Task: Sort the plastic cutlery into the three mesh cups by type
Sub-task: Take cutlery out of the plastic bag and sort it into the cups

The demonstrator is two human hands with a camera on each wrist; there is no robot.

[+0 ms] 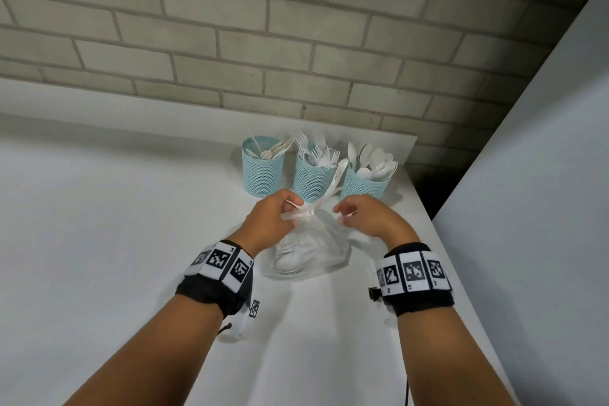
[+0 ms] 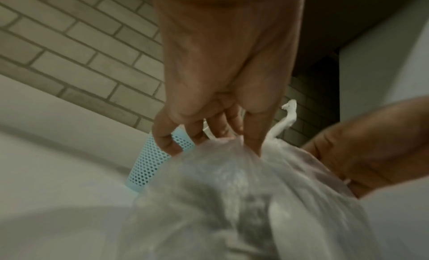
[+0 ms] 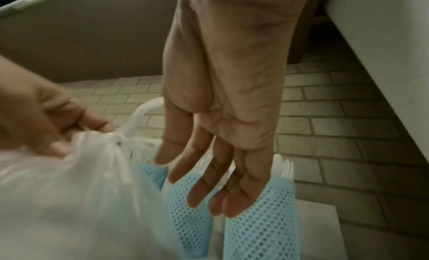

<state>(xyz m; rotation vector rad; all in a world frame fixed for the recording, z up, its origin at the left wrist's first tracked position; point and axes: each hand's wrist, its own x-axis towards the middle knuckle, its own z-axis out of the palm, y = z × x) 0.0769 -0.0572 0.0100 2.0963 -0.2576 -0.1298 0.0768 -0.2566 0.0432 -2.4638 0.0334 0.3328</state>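
Three light-blue mesh cups stand in a row at the table's back: the left cup (image 1: 262, 175) holds knives, the middle cup (image 1: 313, 180) forks, the right cup (image 1: 364, 184) spoons. In front of them sits a clear plastic bag (image 1: 309, 250) of white cutlery, knotted at its top, with a twisted tail (image 1: 336, 181) sticking up. My left hand (image 1: 290, 211) pinches the bag's neck at the knot, as the left wrist view shows, with the hand (image 2: 209, 141) on the bag (image 2: 232, 190). My right hand (image 1: 344, 212) hovers just right of the knot; in the right wrist view this hand (image 3: 204, 181) has relaxed fingers and holds nothing.
The white table (image 1: 115, 224) stretches to the left and toward me. A brick wall (image 1: 230, 43) runs behind the cups. A white panel (image 1: 543, 175) rises close on the right, past the table's right edge (image 1: 438, 241).
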